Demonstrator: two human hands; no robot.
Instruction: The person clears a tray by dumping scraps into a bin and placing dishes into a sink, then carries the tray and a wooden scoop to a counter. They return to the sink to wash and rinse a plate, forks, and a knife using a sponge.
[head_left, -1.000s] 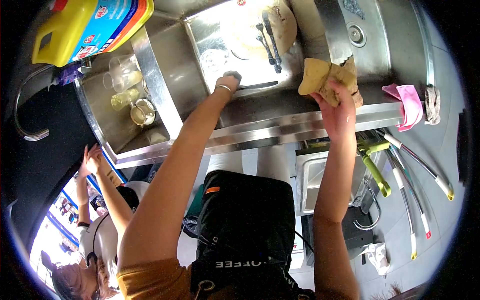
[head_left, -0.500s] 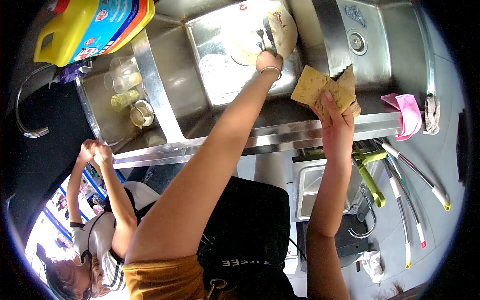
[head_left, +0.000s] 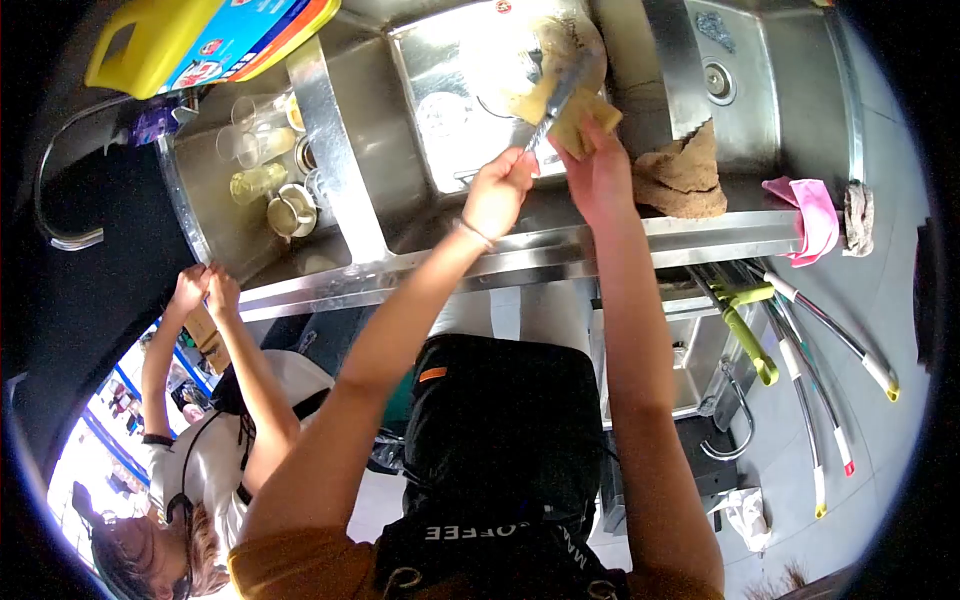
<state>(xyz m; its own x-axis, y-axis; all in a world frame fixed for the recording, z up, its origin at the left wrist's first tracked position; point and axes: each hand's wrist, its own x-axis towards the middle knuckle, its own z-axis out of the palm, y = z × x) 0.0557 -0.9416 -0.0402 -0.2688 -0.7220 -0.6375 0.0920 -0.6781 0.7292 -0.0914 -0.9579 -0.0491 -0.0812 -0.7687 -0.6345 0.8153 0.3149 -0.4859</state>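
Observation:
My left hand (head_left: 500,195) is closed on the handle end of a table knife (head_left: 566,92), held tilted over the middle sink basin. In my right hand (head_left: 600,178) is a yellow scouring pad (head_left: 580,122), pressed around the knife; the blade is partly hidden by it and blurred. Beyond them a large pale plate (head_left: 490,60) with brown food marks lies in the bright basin (head_left: 425,165). A dark fork on the plate is hard to make out. A rough brown cloth (head_left: 685,180) rests on the sink ledge to the right of my right hand.
Several glasses (head_left: 250,145) and a metal jug (head_left: 291,211) stand in the left basin. A steel scrubber (head_left: 714,30) lies in the right basin. A pink cloth (head_left: 815,215) hangs over the front edge. A yellow jug (head_left: 130,50) stands back left. Another person's hands (head_left: 205,288) are at left.
My left hand has lifted the knife from the plate and come nearer. My right hand has moved left with the pad onto the knife, leaving the brown cloth on the ledge.

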